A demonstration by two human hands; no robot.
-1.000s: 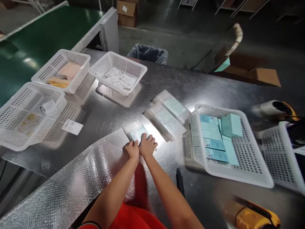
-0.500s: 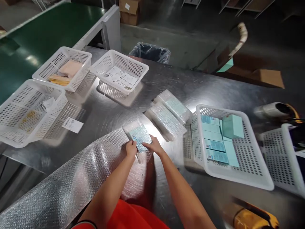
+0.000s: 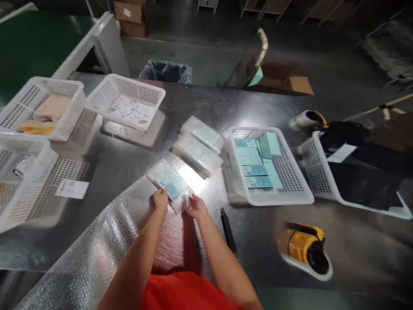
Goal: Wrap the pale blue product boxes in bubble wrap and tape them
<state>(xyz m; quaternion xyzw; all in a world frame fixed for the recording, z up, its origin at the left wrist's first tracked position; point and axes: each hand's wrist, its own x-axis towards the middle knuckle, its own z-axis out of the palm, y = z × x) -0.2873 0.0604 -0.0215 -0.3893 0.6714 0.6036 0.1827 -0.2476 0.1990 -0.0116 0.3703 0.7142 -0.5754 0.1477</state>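
A light-blue box in bubble wrap (image 3: 171, 183) lies tilted on the metal table in front of me. My left hand (image 3: 161, 200) is closed on its near left edge. With its fingers pinched, my right hand (image 3: 196, 207) grips the loose bubble wrap at the box's right end. A long bubble wrap sheet (image 3: 119, 224) runs from under the box to the lower left. Just beyond lie two wrapped boxes, a nearer one (image 3: 198, 153) and a farther one (image 3: 204, 132), side by side. To the right of my right forearm rests a black cutter knife (image 3: 228, 230).
On the right stand a white basket (image 3: 280, 199) of pale-green boxes, a yellow tape dispenser (image 3: 305, 247) and a basket (image 3: 322, 181) with black material. White baskets, one with paper slips (image 3: 154, 97), stand at the left near a label (image 3: 72, 188). A lined bin (image 3: 166, 71) is behind the table.
My right hand has shifted from the box's face to the wrap at its right end. My left hand keeps hold. The view has turned right, bringing the cutter knife into sight.
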